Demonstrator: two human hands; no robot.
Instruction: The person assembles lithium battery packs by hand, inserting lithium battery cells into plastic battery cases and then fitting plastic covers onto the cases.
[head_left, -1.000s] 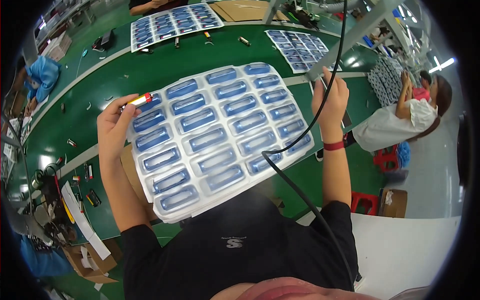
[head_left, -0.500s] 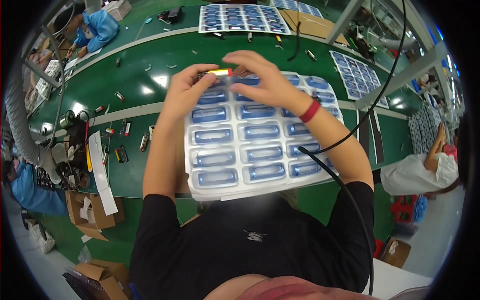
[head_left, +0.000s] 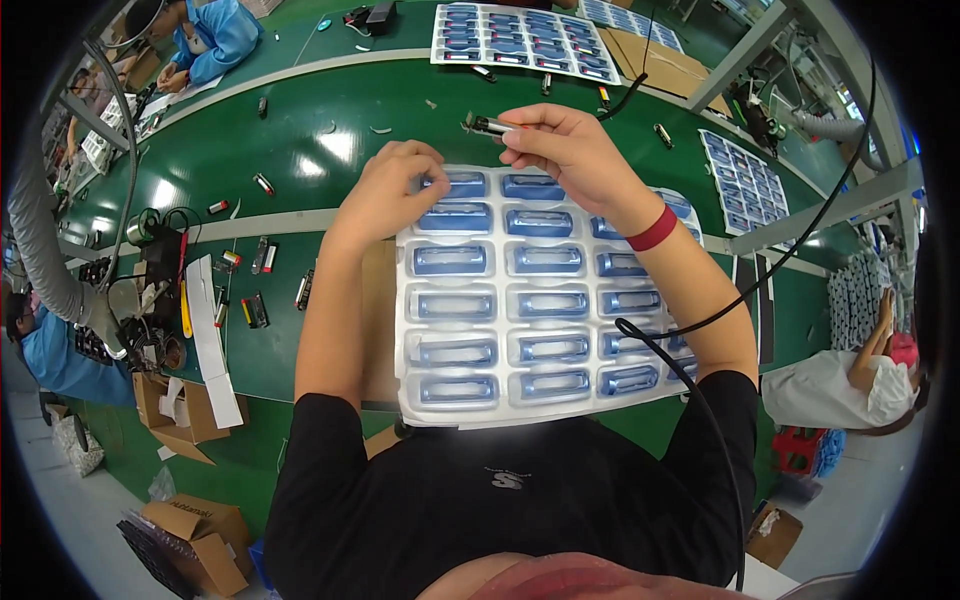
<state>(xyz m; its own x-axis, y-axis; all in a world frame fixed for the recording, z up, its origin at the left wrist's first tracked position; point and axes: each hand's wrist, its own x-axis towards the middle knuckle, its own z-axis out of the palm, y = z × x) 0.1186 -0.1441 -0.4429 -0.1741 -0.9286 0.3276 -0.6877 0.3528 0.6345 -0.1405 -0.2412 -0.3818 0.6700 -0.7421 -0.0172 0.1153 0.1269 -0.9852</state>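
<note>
My right hand (head_left: 572, 150) pinches a small cylindrical battery (head_left: 492, 125) between thumb and fingers, above the far edge of a blister tray. The battery is dark and silvery, with a small metal piece sticking out at its left end. To the left, my left hand (head_left: 395, 190) has its fingers curled in toward the thumb at the tray's far left corner; whether anything sits between the fingertips is hidden. The white tray (head_left: 500, 332) has rows of blue, rounded rectangular pockets and lies at the table's near edge in front of me.
A black cable (head_left: 740, 295) hangs across the tray and my right forearm. Loose batteries (head_left: 255, 310) lie left on the green table (head_left: 330, 190). Filled trays (head_left: 525, 45) stand at the back. Another person in blue (head_left: 222, 40) sits far left; someone in white (head_left: 825, 385) is at right.
The battery has passed from between both hands into my right hand, which has moved right and turned it. My left hand has come away from it and curled. The whole view has shifted slightly.
</note>
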